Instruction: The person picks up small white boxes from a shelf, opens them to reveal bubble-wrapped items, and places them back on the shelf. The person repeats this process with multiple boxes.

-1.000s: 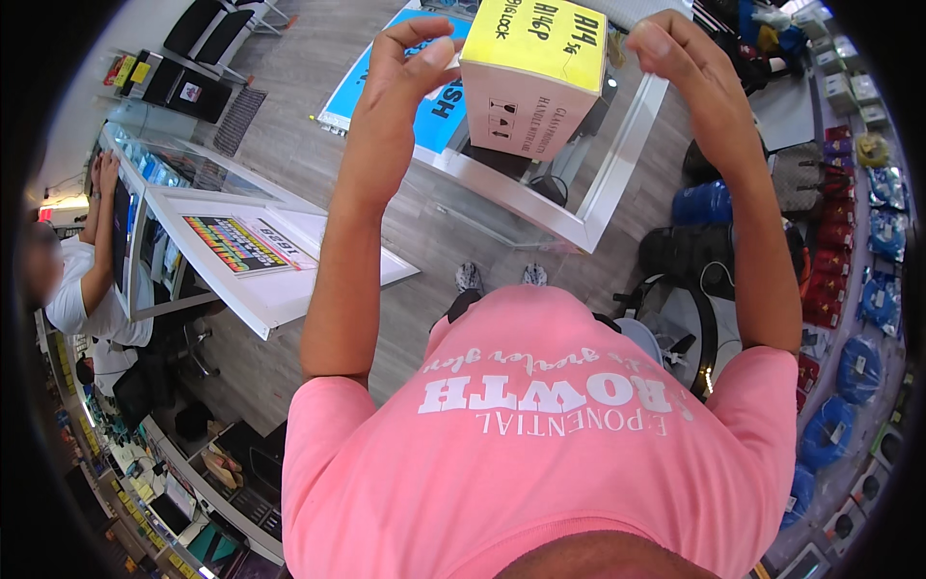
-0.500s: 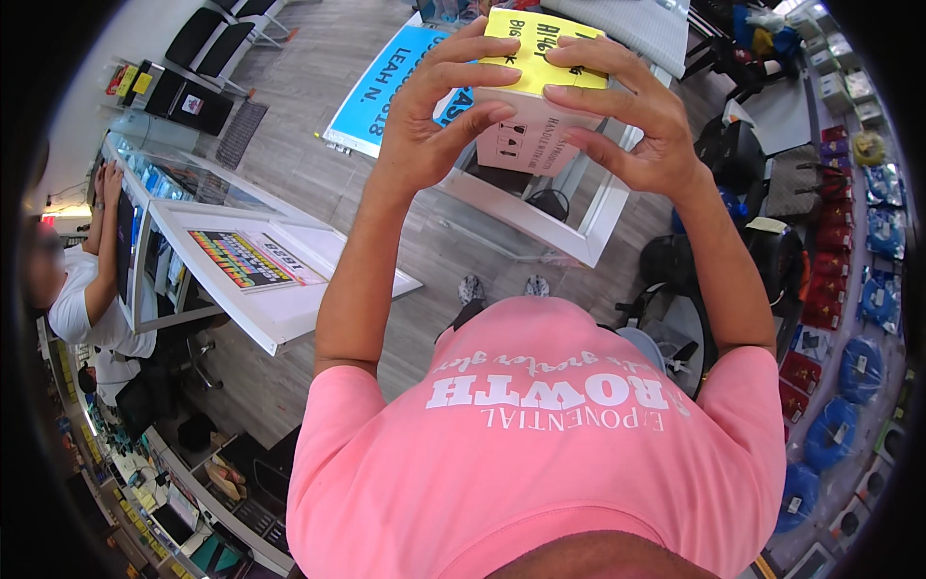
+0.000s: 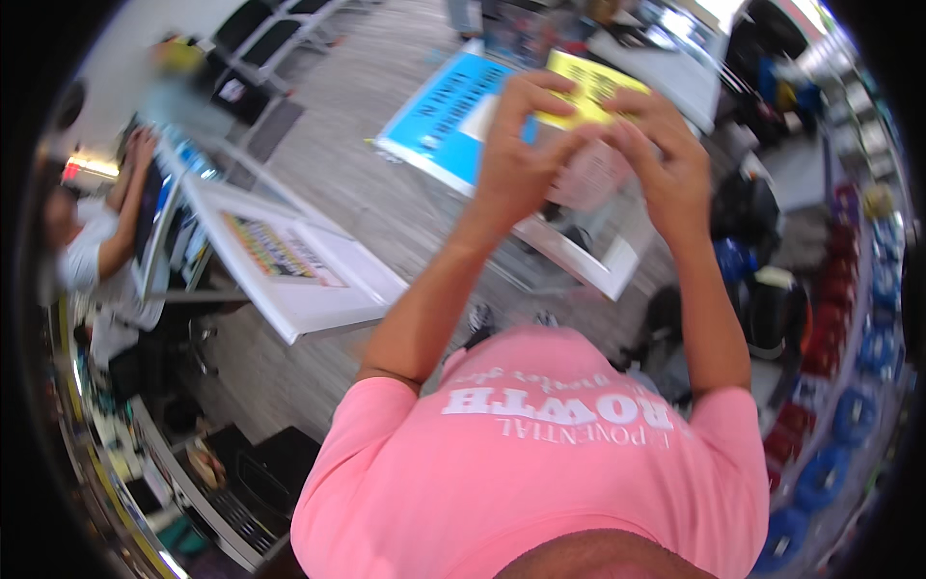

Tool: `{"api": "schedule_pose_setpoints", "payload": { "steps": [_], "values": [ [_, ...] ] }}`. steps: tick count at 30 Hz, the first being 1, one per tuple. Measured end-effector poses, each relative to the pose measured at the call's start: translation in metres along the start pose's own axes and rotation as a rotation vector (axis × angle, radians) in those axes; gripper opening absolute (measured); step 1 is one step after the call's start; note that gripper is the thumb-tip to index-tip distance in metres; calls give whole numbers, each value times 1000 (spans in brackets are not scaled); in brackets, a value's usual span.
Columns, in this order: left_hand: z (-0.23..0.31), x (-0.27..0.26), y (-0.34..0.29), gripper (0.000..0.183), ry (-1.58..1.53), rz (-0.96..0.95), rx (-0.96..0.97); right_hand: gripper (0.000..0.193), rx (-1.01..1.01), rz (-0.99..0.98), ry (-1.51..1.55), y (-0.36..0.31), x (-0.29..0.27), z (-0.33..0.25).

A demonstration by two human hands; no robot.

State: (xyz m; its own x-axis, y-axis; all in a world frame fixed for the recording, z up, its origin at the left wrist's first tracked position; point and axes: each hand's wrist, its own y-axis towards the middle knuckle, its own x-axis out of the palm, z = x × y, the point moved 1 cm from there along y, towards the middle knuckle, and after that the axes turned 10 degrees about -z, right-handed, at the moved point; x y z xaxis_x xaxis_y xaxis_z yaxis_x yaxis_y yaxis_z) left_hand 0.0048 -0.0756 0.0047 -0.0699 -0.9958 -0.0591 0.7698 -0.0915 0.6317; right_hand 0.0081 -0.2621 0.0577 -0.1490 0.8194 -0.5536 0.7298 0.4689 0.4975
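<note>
A pale cardboard box (image 3: 590, 181) with a bright yellow label (image 3: 579, 85) across its top is between my hands, above a white-framed glass case (image 3: 617, 268). My left hand (image 3: 521, 154) is closed around its left side, fingers curled over the yellow label. On the opposite side, my right hand (image 3: 667, 159) grips the box, its fingers bent over the label's edge. Both thumbs come close together on the face toward me. Motion blurs the picture, and my hands hide the box's sides.
A blue sign (image 3: 444, 114) lies left of the box. Further left stands a white-framed counter (image 3: 371, 289) with a colourful poster (image 3: 280, 249); a person in a white shirt (image 3: 87, 253) rests both hands there. Bags (image 3: 748, 207) and hanging packaged goods (image 3: 830, 328) line the right.
The whole view has shifted, so the surroundings sit lower and further right. My thumbs have moved closer together on the box, and the box now appears lower.
</note>
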Motion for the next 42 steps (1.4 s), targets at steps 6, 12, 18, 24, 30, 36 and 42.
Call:
{"api": "schedule_pose_setpoints", "payload": {
  "steps": [6,12,18,24,30,36,42],
  "values": [
    [3,16,1,22,2,-144,49,13,-63,-50,-139,-33,-25,21],
    [-3,-1,-5,23,-152,-205,1,14,-108,-76,-108,-29,-17,28],
    [-18,-13,-5,39,-226,-279,-61,16,-197,21,-118,-27,1,35],
    [0,-9,-7,58,-135,-157,-92,31,-216,112,-205,-24,4,15],
    [9,25,-15,57,-209,-57,-112,31,-197,54,-375,-31,9,31],
    [-8,11,1,50,-421,-136,-168,38,-65,74,-547,-31,25,1],
    [-10,14,0,85,-3,60,-160,61,32,367,-200,-18,2,43]
  ]
}}
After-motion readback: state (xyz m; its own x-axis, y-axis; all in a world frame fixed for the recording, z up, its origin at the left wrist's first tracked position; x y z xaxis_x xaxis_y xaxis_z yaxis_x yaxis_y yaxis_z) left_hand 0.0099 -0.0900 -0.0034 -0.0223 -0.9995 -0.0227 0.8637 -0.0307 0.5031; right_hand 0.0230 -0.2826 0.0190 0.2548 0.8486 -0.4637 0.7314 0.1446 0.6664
